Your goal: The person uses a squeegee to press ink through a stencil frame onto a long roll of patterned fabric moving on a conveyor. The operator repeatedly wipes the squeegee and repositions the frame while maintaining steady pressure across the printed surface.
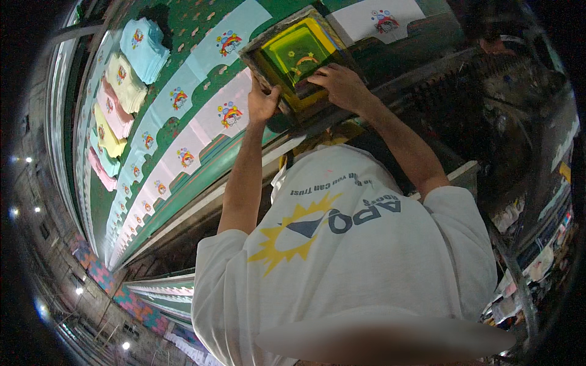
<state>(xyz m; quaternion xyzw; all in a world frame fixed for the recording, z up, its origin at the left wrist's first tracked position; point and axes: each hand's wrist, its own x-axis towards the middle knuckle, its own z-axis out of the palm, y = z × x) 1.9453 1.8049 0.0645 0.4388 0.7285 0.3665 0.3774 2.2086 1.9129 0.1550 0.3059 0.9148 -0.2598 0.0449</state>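
Note:
A screen-printing frame (259,64) with a yellow-green mesh (296,52) lies tilted over the printing table at the top centre. A small rainbow design shows in its mesh. My left hand (264,102) is closed on the frame's left edge, thumb on top. My right hand (340,86) reaches inside the near right part of the frame, fingers bent together over a dark strip at the mesh's near side; what they hold is hidden. Left of the frame lie a pink printed fabric piece (207,122) and a light blue one (204,64); a white one (360,21) lies to its right.
The long green table (201,43) carries rows of printed pieces running far left. Stacks of folded fabric, blue (146,52), cream (125,82), pink (113,110) and yellow (108,137), lie along it. A metal rail (207,195) edges its near side. Dark clutter (464,97) fills the right.

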